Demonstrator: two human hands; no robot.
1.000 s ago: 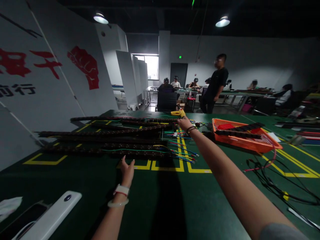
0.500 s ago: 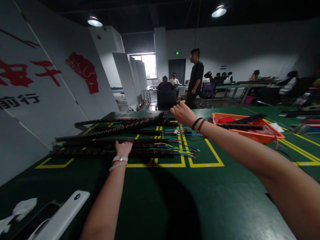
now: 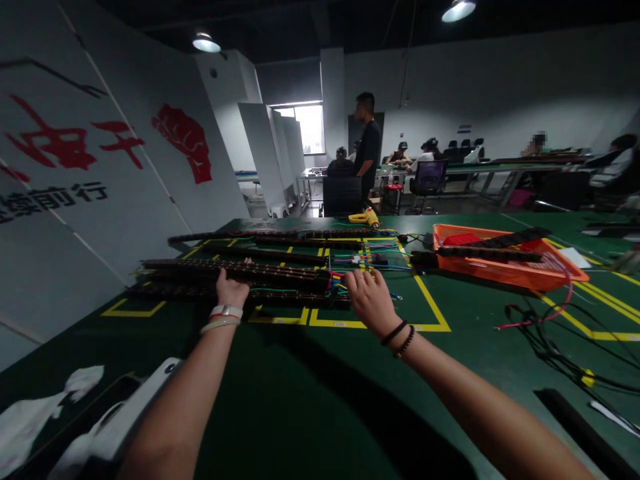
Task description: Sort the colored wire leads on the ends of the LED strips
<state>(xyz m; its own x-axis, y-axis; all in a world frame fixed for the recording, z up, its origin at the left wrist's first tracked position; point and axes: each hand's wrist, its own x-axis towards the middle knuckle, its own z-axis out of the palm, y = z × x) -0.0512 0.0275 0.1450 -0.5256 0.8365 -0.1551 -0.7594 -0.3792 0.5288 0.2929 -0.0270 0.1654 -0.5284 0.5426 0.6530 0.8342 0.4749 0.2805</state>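
Observation:
A black-sleeved wire harness [image 3: 280,269] lies lengthwise above the green table, colored wires coming out of its right end. My left hand [image 3: 233,290] is closed around its sleeve near the middle, thumb in front and fingertips showing behind. At the right end, my right hand [image 3: 371,297] is closed, fingers curled down over the colored wires [image 3: 339,280]; the exact grip is partly hidden. Just below and behind are more black harnesses [image 3: 295,296], lying parallel inside yellow tape outlines.
An orange basket [image 3: 510,275] holding black strips stands at right. A yellow heat-gun-like tool [image 3: 367,218] lies at the far edge. Loose black cables [image 3: 545,333] spread at right front. A white device [image 3: 125,407] and crumpled tissue [image 3: 83,381] lie at left front. People are in the background.
My right hand has come down and nearer with the harness's wire end, which was raised. The harness now lies level along the others, and my left hand has shifted slightly left onto it.

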